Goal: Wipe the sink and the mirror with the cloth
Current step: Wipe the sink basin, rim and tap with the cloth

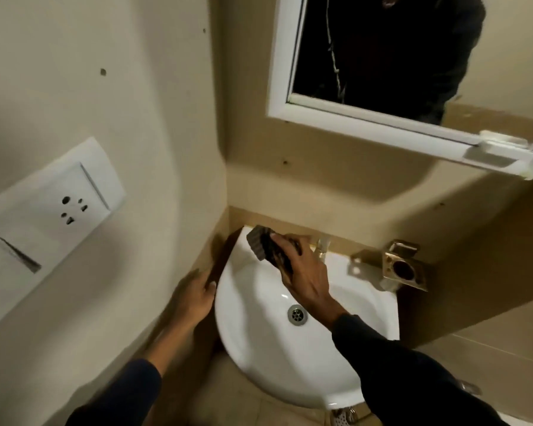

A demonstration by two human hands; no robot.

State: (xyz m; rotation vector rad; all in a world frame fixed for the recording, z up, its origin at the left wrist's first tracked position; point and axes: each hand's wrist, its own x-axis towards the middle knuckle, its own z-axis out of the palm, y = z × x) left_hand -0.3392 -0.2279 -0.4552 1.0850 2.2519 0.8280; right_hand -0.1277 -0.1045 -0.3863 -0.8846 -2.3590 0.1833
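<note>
A small white sink [253, 339] hangs in the corner, its metal drain [296, 314] in the middle of the basin. My right hand [305, 272] presses a dark grey cloth [260, 244] onto the sink's back left rim, just left of the tap [323, 245]. My left hand [197, 298] rests against the sink's left edge near the wall, fingers bent, holding nothing. The white-framed mirror [382, 56] hangs above on the back wall and reflects a dark-clothed person.
A white socket and switch plate [43, 216] is on the left wall. A brass holder [403, 265] is fixed to the wall right of the tap. The mirror frame carries a small ledge [493, 149]. Beige tiled floor lies below.
</note>
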